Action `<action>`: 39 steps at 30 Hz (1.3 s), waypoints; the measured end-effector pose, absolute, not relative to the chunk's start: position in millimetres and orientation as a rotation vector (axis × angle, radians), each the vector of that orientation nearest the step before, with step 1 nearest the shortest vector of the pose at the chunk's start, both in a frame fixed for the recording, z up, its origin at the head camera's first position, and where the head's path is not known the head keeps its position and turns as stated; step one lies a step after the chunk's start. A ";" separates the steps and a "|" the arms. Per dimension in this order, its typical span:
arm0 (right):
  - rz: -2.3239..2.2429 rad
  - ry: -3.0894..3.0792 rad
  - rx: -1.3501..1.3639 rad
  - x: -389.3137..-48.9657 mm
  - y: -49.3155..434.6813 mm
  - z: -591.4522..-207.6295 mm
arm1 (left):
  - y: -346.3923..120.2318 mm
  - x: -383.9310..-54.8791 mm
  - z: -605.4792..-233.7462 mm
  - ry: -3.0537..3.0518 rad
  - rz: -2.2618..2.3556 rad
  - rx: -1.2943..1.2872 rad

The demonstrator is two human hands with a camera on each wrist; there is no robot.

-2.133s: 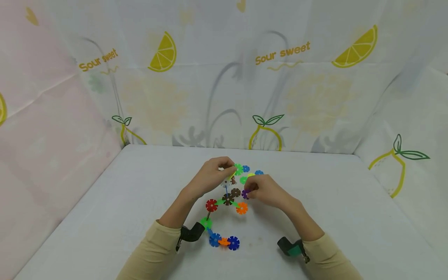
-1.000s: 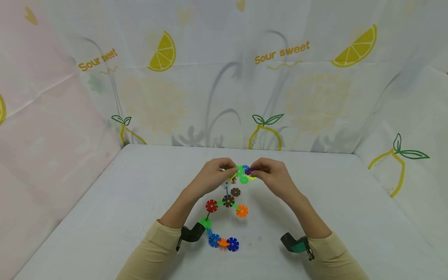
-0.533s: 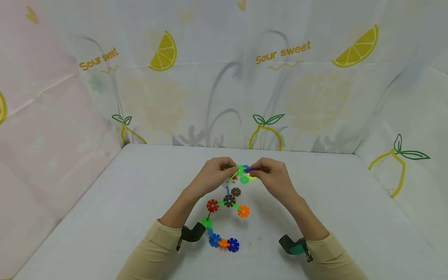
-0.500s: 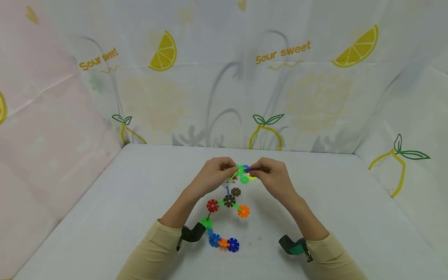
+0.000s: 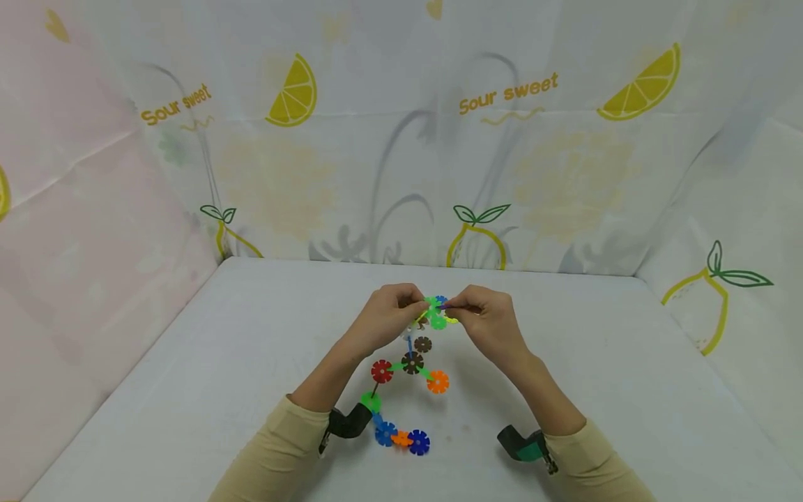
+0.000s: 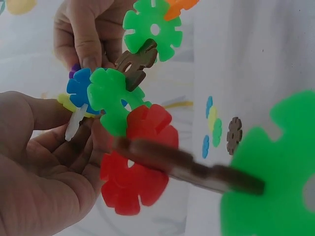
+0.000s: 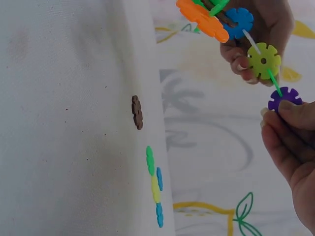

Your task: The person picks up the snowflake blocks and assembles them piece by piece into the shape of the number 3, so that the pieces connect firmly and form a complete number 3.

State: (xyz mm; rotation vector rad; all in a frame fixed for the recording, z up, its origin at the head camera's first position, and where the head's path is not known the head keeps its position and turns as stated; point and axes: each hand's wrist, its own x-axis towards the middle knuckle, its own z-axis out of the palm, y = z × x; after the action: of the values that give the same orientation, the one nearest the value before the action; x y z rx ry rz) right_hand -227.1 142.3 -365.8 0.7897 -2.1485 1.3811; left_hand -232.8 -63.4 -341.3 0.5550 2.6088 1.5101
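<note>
My left hand [image 5: 389, 317] pinches a yellow interlocking disc [image 7: 264, 61] near the upper end of a chain of notched, flower-shaped plastic discs. Past it, a green disc [image 7: 274, 81], seen edge-on, links to a purple disc [image 7: 281, 94]. My right hand [image 5: 486, 321] pinches that purple disc between thumb and fingers; it touches the green one. Below my left hand the chain hangs through a dark brown disc [image 5: 412, 362], a red disc [image 5: 381, 371], an orange disc [image 5: 438, 381] and a green disc [image 6: 153, 30], ending in a dark blue disc [image 5: 419, 442].
Loose discs lie on the white table [image 5: 251, 335] beyond the chain: a brown disc [image 7: 137, 112], a green disc [image 7: 150, 160], a yellow disc [image 7: 155, 189] and blue discs [image 7: 159, 215]. A lemon-print cloth [image 5: 376, 139] walls the back and sides.
My right hand has carried the purple disc from beside the loose brown disc up to the green disc by my left hand, then turned it edge-on there. My left hand has stayed nearly still.
</note>
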 end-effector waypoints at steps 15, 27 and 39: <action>1.353 -2.211 0.765 -227.7 136.5 -367.1 | -70.3 -234.4 -338.1 2.551 1.451 0.582; 1.366 -2.360 0.716 -229.7 140.5 -369.8 | -76.5 -236.3 -334.9 2.559 1.446 0.583; 1.236 -2.751 0.767 -234.2 139.7 -387.4 | -81.4 -238.7 -334.8 2.558 1.428 0.650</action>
State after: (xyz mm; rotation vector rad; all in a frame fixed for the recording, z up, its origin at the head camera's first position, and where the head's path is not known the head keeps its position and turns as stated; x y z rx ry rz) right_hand -234.2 139.7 -387.4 0.7669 -2.7509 1.2358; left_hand -238.7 -81.4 -334.8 0.6497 2.5584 1.4281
